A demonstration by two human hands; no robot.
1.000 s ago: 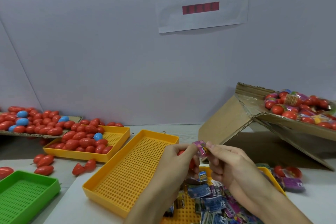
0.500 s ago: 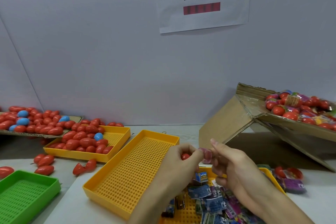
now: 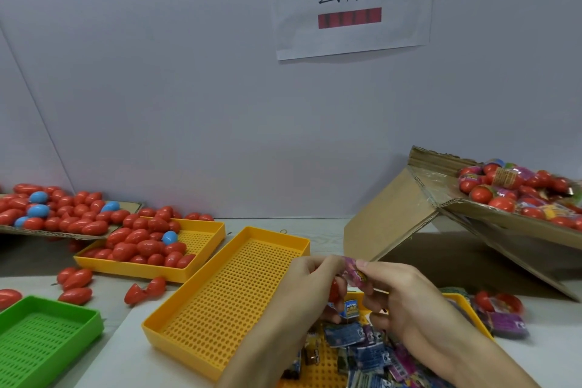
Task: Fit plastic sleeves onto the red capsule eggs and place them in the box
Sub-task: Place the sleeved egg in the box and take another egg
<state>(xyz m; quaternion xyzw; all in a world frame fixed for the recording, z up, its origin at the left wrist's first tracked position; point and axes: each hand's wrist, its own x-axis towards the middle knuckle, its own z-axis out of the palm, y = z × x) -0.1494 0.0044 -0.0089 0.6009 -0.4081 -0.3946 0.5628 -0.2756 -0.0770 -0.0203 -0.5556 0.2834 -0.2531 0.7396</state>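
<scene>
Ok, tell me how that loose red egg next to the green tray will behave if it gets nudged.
The loose red egg looks smooth and rounded, lying on its side on the table, so it would probably roll or wobble off. Its glossy plastic shell suggests it is light and a bit slippery. The green tray wall might stop it.

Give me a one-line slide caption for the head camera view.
Left hand holds a red capsule egg while right hand pinches a plastic sleeve beside it.

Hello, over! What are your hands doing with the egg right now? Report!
Left hand grips red egg. Right hand pinches sleeve at the egg's top, not clearly on yet. Box on the right, nothing blocking. Over.
</scene>
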